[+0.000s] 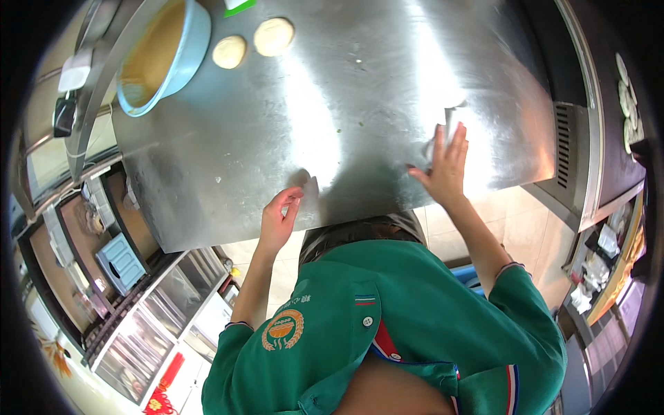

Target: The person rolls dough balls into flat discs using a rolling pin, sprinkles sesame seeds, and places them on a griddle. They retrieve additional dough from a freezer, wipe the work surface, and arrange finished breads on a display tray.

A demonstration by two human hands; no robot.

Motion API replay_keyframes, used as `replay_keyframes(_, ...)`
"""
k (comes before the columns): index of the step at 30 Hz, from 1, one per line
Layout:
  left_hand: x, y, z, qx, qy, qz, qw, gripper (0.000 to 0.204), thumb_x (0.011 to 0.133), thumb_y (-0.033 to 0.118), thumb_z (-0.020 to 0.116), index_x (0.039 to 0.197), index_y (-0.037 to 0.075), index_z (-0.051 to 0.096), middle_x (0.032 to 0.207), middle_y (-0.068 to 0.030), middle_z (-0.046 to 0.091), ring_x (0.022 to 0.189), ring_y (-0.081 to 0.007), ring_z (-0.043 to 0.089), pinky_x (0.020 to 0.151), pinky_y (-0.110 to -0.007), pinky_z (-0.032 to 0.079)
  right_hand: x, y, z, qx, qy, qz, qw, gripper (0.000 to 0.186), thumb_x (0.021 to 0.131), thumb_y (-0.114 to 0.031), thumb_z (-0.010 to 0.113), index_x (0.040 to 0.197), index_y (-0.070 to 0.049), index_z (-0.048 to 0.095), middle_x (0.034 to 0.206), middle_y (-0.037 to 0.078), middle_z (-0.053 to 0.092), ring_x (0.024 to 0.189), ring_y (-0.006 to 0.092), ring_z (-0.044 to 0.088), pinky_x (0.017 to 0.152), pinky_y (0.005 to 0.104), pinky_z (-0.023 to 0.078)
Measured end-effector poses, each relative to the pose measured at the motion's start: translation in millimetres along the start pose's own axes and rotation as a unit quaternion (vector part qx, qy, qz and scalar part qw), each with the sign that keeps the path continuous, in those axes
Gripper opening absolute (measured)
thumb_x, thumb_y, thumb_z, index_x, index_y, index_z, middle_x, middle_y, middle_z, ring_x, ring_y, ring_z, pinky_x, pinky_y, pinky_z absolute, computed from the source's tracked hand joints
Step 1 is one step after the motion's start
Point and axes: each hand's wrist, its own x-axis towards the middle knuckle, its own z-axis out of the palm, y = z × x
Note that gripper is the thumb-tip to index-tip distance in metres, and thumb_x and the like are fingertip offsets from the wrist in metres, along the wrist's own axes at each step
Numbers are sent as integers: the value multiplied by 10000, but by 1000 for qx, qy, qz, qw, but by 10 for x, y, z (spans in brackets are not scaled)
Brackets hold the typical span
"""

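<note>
My right hand [446,168] lies on the steel table [377,90] with its fingers stretched out and the thumb apart. Under and beside its fingers shows a small whitish piece [453,119] with a dark tip; glare hides whether it is a cloth or something else. Near the table's front edge, my left hand [280,213] hovers with its fingers curled in toward the thumb. Nothing shows in it, and its dim reflection lies on the metal just ahead. Two round, pale dough pieces [273,37] sit toward the back of the table.
A light-blue basin [187,59] with a brownish-yellow inside stands at the back left. Small green and white specks dot the steel. Beyond the right edge is a vented metal appliance [567,149]. Shelves holding a blue tray [121,261] are at the left.
</note>
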Motion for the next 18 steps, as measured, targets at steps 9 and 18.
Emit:
replay_keyframes(9, 96, -325, -728, 10, -25, 45, 999, 242, 983, 82, 610, 1211, 10, 643, 1098, -122, 723, 1003, -197, 689, 850, -308, 538, 2062, -1670, 606, 12, 55, -62, 997, 1043, 899, -735, 488, 1577, 1, 195, 1619, 330, 97, 1532, 430, 43, 1237, 527, 61)
replay_keyframes(18, -242, -1321, -1968, 42, 16, 46, 998, 234, 1003, 120, 588, 1203, 12, 649, 1116, -120, 723, 1016, -190, 692, 837, -298, 534, 1241, -1042, 422, -122, 111, 177, 970, 916, 930, -628, 542, 1525, 27, 306, 1552, 283, 310, 1490, 392, 212, 1183, 577, 165)
